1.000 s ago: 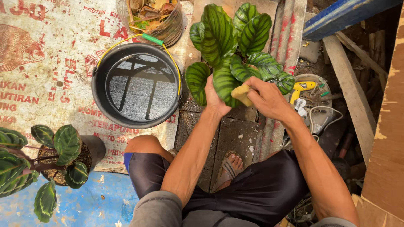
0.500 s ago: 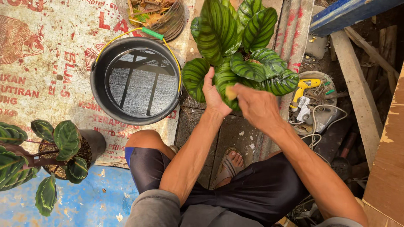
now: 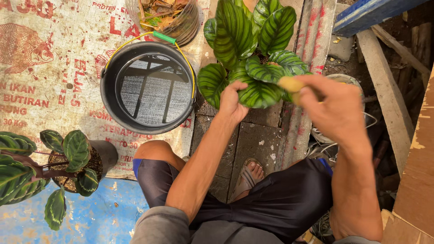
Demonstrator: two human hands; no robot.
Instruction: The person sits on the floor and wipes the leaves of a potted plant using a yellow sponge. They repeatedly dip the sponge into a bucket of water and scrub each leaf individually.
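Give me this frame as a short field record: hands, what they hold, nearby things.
left hand: holds a striped leaf of the potted plant from below
right hand: raised, gripping a yellow sponge beside the leaves
bucket: black, yellow wire handle, water inside, on a printed sack
second plant: potted, striped leaves, lower left
basket: dry leaves inside, top centre
posture: person squatting, sandalled foot on pavers

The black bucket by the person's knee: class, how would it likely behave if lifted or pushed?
The black bucket holds water that mirrors a frame overhead, so it is probably heavy and would slosh. Its wire handle lies folded on the rim and would likely swing. The wide base suggests it slides, not tips.
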